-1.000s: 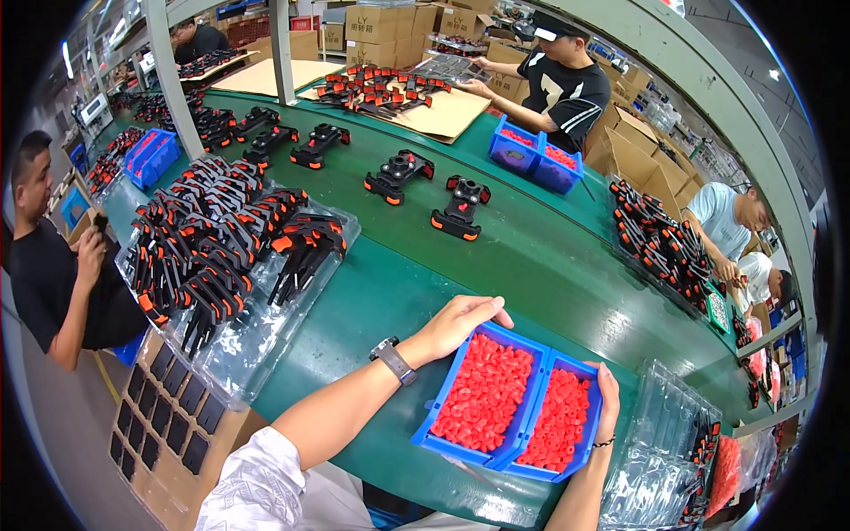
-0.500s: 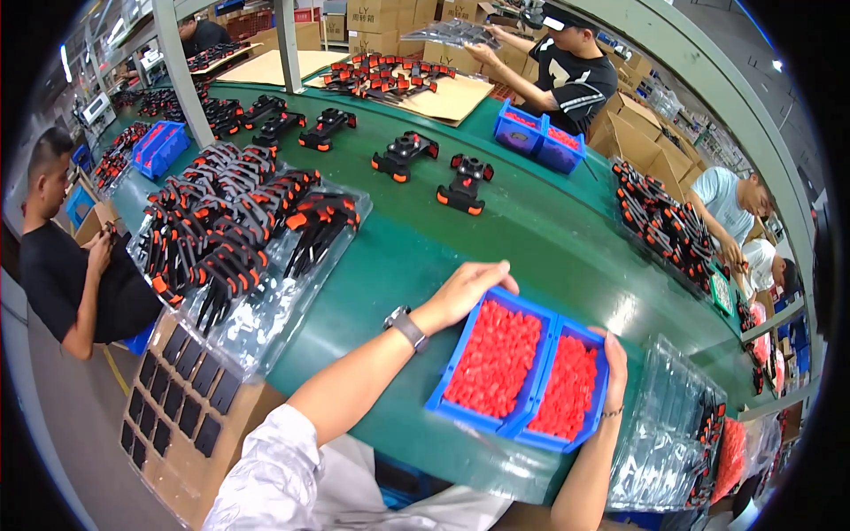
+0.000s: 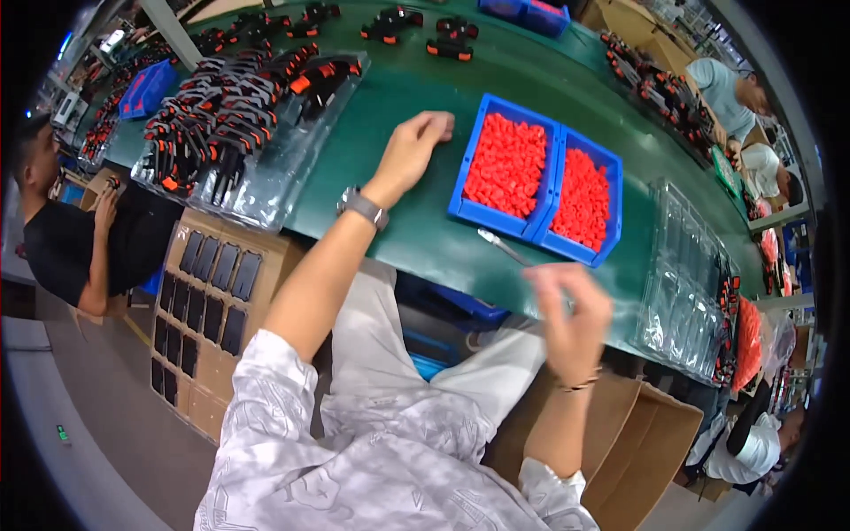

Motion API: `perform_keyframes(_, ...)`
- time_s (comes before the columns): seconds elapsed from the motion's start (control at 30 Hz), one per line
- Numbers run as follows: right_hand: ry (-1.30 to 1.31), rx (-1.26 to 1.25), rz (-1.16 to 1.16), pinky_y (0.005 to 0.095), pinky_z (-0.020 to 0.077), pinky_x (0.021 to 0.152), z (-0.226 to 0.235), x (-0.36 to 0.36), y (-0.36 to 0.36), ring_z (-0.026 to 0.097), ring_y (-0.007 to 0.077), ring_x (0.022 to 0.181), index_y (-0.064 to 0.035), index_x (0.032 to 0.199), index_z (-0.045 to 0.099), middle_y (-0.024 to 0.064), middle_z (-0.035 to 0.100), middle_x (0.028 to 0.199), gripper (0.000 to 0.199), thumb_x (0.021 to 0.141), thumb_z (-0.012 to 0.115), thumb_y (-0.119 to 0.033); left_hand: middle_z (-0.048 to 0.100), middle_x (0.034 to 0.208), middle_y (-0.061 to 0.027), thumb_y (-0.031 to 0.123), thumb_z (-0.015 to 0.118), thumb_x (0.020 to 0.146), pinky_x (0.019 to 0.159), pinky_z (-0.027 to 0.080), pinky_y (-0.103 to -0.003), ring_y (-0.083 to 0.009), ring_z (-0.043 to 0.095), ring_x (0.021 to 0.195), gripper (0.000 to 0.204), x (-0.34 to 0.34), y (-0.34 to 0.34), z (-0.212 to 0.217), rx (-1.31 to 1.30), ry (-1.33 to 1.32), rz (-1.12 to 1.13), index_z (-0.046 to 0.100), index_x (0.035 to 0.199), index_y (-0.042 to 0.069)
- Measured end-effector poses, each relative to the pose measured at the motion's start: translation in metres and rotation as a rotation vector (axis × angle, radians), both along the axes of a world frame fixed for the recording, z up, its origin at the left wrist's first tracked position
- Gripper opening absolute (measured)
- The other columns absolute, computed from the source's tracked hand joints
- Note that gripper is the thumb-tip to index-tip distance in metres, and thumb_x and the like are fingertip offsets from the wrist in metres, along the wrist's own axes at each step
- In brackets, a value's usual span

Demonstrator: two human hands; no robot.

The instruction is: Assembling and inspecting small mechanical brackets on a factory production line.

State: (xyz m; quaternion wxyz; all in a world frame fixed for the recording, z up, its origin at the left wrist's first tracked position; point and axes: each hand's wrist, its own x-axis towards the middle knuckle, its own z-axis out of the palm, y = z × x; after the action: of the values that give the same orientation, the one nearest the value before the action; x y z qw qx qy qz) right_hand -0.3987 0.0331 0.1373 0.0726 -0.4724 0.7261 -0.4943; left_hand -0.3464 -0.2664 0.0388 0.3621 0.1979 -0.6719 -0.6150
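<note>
My left hand [image 3: 414, 152] is over the green table, left of the blue bin, its fingers loosely bent and apart with nothing visible in them. A two-part blue bin [image 3: 547, 228] full of small red plastic parts [image 3: 506, 168] sits in front of me, touched by neither hand. Just below its near edge, my right hand [image 3: 574, 314] pinches the near end of a thin metal tool [image 3: 505, 248] between thumb and fingers. The tool's pale, rounded tip points up and left; its exact kind is unclear. Motion slightly blurs this hand.
Black-and-orange holders [image 3: 221, 124] are heaped on clear plastic trays at the left. An empty clear tray [image 3: 686, 292] lies at the right edge. Several assembled holders [image 3: 452, 37] stand farther back. Below the table is a cardboard box [image 3: 637, 442]; other people sit at both sides.
Both hands have let go of the blue bin, which now sits farther from me. My left hand has moved left; my right hand has come nearer and has the metal tool. The view has tilted down.
</note>
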Motion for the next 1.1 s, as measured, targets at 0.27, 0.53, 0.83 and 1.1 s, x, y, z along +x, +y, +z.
perform_keyframes(0.27, 0.532, 0.062, -0.298, 0.0346, 0.0454, 0.083, -0.088, 0.014, -0.023, 0.060, 0.0267, 0.092, -0.0066, 0.105, 0.068, 0.0056, 0.069, 0.104, 0.021, 0.085, 0.070, -0.009, 0.053, 0.145, -0.0208, 0.039, 0.051, 0.104, 0.104, 0.046, -0.038, -0.0345, 0.059, 0.123, 0.061, 0.034, 0.072, 0.002, -0.259, -0.181, -0.064, 0.042, 0.147, -0.003)
perform_keyframes(0.53, 0.675, 0.319, -0.242, 0.0350, 0.0416, 0.075, -0.071, 0.009, -0.032, 0.058, 0.0281, 0.081, -0.0077, 0.092, 0.062, 0.0065, 0.066, 0.090, 0.009, 0.086, 0.067, -0.011, 0.052, 0.143, -0.0246, 0.035, 0.047, 0.104, 0.105, 0.044, -0.045, -0.0417, 0.055, 0.125, 0.059, 0.021, 0.084, 0.018, -0.311, -0.276, -0.059, 0.036, 0.150, -0.002)
perform_keyframes(0.83, -0.067, 0.277, -0.029, 0.0278, 0.0447, 0.063, -0.019, 0.011, -0.003, 0.059, 0.0182, 0.068, -0.0039, 0.092, 0.057, 0.0059, 0.064, 0.080, 0.006, 0.092, 0.054, 0.002, 0.056, 0.138, -0.0252, 0.038, 0.046, 0.105, 0.105, 0.044, -0.045, -0.0411, 0.057, 0.122, 0.058, 0.019, 0.085, 0.007, -0.365, -0.202, 0.066, 0.039, 0.147, -0.003)
perform_keyframes(1.1, -0.005, 0.096, -0.013, 0.0229, 0.0353, 0.055, 0.043, -0.036, -0.063, 0.041, 0.0079, 0.059, -0.0021, 0.090, 0.064, -0.0025, 0.053, 0.066, 0.006, 0.091, 0.066, -0.008, 0.059, 0.135, -0.0191, 0.030, 0.055, 0.104, 0.101, 0.049, -0.037, -0.0278, 0.060, 0.121, 0.048, 0.035, 0.029, 0.064, 0.002, 0.251, 0.283, 0.048, 0.141, -0.001)
